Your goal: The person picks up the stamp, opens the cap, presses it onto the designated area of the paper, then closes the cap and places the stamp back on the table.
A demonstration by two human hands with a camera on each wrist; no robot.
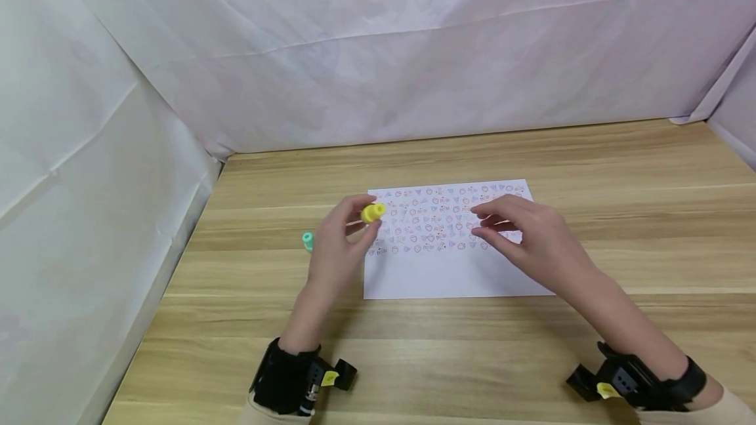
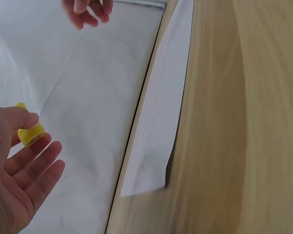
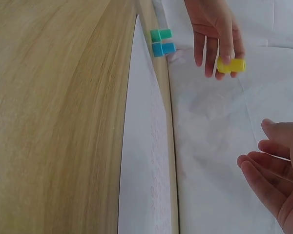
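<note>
Left hand (image 1: 339, 248) pinches a small yellow stamper (image 1: 373, 212) above the patterned sheet (image 1: 449, 241) on the surface — looks mid-stamping; right hand (image 1: 522, 235), loose and empty, likely steadies the paper next.

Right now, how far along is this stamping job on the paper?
Done: the patterned sheet carries printed rows on its upper part. In hand: the left hand pinches a yellow stamp; the right hand hovers open. Left: the sheet's bottom strip is blank, and the green and blue stamps lie untouched.
</note>
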